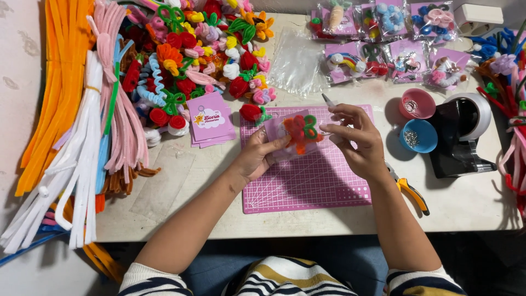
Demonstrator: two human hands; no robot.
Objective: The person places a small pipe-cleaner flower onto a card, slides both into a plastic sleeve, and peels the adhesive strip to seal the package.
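Near the middle of the frame, the left hand (pixel 258 155) pinches a small clear bag (pixel 290 137) by its left edge, thumb on top and fingers curled under; inside the bag lies an orange-and-red pipe-cleaner flower (pixel 299 130) with a green loop. The right hand (pixel 356 140) meets the bag's right edge, its thumb and forefinger pressed together on it, the other fingers loosely curled; a thin grey strip (pixel 329 101) sticks up just above its fingertips, and I cannot tell whether it is held. Both hands hover over a pink cutting mat (pixel 307 181) with a white grid, which lies on the pale table (pixel 466 203). Just left of the mat sits a stack of pink cards (pixel 211 120), and a red flower (pixel 253 113) lies at the mat's upper left corner. In the upper left, a heap of finished flowers (pixel 203 49) in many colours spreads out, and along the left edge lie long bundles of orange, white and pink pipe cleaners (pixel 82 120). At the top right are bagged pieces on pink cards (pixel 383 38), with empty clear bags (pixel 296 63) beside them. Right of the mat stand a pink bowl (pixel 417 103) and a blue bowl (pixel 419 136) holding small metal bits, then a black-and-white tape dispenser (pixel 463 134). Yellow-handled pliers (pixel 411 192) lie near the right wrist, partly hidden by it.
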